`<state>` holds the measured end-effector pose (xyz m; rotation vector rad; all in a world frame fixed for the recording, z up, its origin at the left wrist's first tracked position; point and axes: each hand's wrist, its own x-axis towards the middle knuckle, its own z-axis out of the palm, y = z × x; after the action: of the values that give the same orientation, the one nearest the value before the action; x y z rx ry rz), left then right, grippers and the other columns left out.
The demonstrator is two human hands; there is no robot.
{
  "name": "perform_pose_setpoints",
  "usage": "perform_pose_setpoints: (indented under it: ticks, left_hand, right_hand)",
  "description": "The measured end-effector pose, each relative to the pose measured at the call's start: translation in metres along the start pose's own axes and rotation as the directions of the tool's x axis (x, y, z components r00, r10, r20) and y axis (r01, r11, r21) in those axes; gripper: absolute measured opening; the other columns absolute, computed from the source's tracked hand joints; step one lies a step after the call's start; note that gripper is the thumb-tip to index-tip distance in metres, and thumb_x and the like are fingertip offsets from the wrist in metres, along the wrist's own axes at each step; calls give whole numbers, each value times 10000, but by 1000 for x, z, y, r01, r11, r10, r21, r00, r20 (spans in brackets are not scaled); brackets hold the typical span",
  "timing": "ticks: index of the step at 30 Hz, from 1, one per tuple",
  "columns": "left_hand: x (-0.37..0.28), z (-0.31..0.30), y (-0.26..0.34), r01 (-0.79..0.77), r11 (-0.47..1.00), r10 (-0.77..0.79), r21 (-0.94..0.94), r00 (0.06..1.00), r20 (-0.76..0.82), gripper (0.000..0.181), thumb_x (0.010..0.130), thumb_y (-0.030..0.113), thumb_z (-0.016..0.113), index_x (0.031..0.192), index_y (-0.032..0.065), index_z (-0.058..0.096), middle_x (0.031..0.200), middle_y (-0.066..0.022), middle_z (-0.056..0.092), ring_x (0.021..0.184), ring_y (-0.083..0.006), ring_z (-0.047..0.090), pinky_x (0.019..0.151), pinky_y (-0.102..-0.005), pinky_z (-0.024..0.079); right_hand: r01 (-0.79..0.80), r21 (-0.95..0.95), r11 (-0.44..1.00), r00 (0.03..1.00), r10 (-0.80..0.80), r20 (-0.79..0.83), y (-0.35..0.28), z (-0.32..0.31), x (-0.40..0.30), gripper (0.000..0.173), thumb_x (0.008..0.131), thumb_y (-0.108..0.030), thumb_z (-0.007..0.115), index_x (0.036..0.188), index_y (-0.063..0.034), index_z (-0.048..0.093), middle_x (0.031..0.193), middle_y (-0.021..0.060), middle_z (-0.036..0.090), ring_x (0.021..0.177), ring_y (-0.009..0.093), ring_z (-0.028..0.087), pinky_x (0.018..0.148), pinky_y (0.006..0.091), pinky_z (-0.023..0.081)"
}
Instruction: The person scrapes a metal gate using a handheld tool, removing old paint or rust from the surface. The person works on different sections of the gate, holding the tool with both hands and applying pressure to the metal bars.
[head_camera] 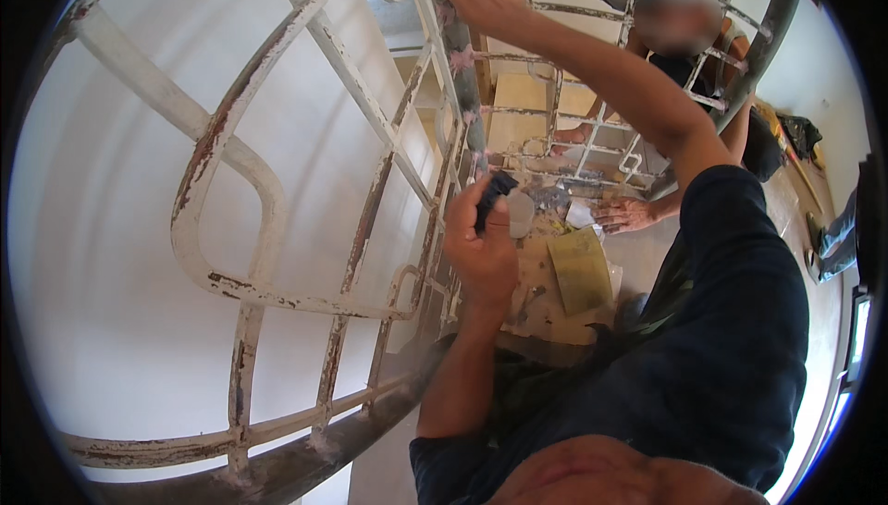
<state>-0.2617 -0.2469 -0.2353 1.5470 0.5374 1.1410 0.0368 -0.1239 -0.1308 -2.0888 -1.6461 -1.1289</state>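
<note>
At the top centre, my right hand [485, 2] is raised to a dark upright post [466, 82] of a metal railing. Its fingers close on a small greyish piece, too small to name, against the post. My left hand [482, 248] is lower, beside the railing, with a crumpled dark cloth or sheet [494, 196] between thumb and fingers. White, chipped paint covers the railing's bars [368, 227], with dark reddish patches showing. Pinkish filler [461, 57] lies around the joints where bars meet the post.
Behind the bars a co-worker [683, 54] crouches, one hand near the floor. Below stand a translucent cup [520, 214] and a yellowish curved sheet [581, 270] among scraps. A dark lower rail [312, 453] runs at bottom left. Another person's legs [838, 241] show at right.
</note>
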Motion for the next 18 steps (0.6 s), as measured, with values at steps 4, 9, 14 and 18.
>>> perform_pose_setpoints:
  ticks: [4, 9, 14, 18]
  left_hand:
    - [5, -7, 3, 39, 999, -41, -24, 995, -87, 266, 962, 73, 642, 1205, -35, 642, 1097, -125, 653, 1004, -216, 625, 912, -338, 488]
    - [12, -17, 12, -45, 992, 54, 115, 996, -74, 274, 968, 79, 634, 1220, -28, 638, 1108, -121, 653, 974, -199, 626, 886, -330, 499]
    - [34, -19, 34, 223, 965, -232, -137, 971, -54, 239, 951, 147, 634, 1134, -7, 651, 925, -68, 673, 694, -105, 599, 624, -258, 526]
    - [14, -4, 38, 575, 814, -552, -81, 809, 201, 202, 896, 219, 694, 978, 41, 642, 793, -31, 647, 650, -94, 596, 522, -261, 494]
  right_hand:
    - [22, 24, 999, 1000, -22, 3, 5, 1, 26, 574, 904, -301, 667, 1448, -276, 487, 917, 127, 684, 710, 281, 711, 555, 403, 552]
    - [-116, 111, 987, 968, 87, 236, -6, -5, 6, 560, 939, -397, 630, 1463, -284, 470, 860, 141, 715, 680, 303, 709, 579, 445, 553]
    - [-184, 389, 903, 967, 95, 236, -5, -17, -66, 601, 918, -267, 580, 1494, -291, 409, 820, 190, 709, 675, 380, 686, 617, 512, 544]
    - [-245, 587, 772, 968, 164, 188, -3, -11, -131, 462, 952, -276, 536, 1388, -144, 458, 752, 227, 676, 697, 432, 665, 655, 542, 518]
